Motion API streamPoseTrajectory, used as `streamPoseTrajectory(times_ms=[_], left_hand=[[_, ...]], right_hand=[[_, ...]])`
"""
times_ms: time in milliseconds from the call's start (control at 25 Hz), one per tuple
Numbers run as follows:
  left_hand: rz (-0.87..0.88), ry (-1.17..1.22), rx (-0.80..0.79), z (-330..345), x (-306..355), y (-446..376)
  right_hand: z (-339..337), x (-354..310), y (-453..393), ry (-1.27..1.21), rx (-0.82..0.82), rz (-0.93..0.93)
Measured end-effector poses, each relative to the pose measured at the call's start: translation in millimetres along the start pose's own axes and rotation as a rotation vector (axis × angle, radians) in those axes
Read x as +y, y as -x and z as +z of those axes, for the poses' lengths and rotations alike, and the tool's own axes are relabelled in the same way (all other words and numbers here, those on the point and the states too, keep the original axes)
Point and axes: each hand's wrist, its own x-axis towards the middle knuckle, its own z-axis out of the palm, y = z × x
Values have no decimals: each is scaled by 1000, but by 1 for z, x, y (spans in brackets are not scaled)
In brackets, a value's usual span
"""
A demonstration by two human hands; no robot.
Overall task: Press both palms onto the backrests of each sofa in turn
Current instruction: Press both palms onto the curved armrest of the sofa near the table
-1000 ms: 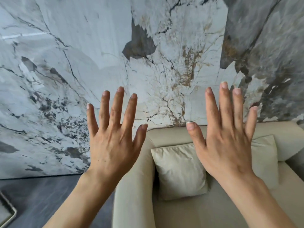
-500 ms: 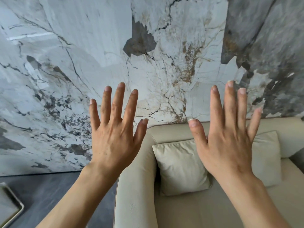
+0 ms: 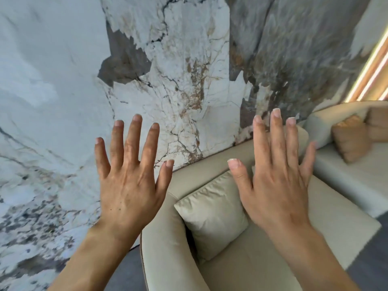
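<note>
A beige sofa (image 3: 168, 248) stands against the marble wall, and its curved backrest (image 3: 210, 166) runs behind a pale cushion (image 3: 212, 213). My left hand (image 3: 130, 185) is raised in front of the wall, left of the sofa's arm, fingers spread, palm forward, holding nothing. My right hand (image 3: 277, 185) hovers over the cushion and backrest, also spread and empty; it hides part of the backrest. Neither palm visibly touches the sofa. A second, lighter sofa (image 3: 346, 181) lies to the right with its backrest (image 3: 327, 116) along the wall.
The marble wall (image 3: 178, 80) fills the background. Tan cushions (image 3: 350, 137) rest on the second sofa. Lit vertical strips (image 3: 373, 68) glow at the far right. Dark grey floor (image 3: 123, 274) shows left of the near sofa and at the right edge.
The view has swung right and tilted, bringing the second sofa and the light strips into sight. Both hands stay raised and spread, now lower relative to the wall.
</note>
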Motion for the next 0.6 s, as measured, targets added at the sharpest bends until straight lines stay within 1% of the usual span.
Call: streamPoseTrajectory(times_ms=[160, 400, 600], left_hand=[[68, 104, -10, 13, -8, -8], [171, 187, -38, 17, 15, -4], [273, 234, -48, 29, 21, -8]], right_hand=[[-10, -19, 11, 115, -5, 85], [-24, -8, 38, 190, 55, 211], [-25, -7, 51, 253, 28, 332]])
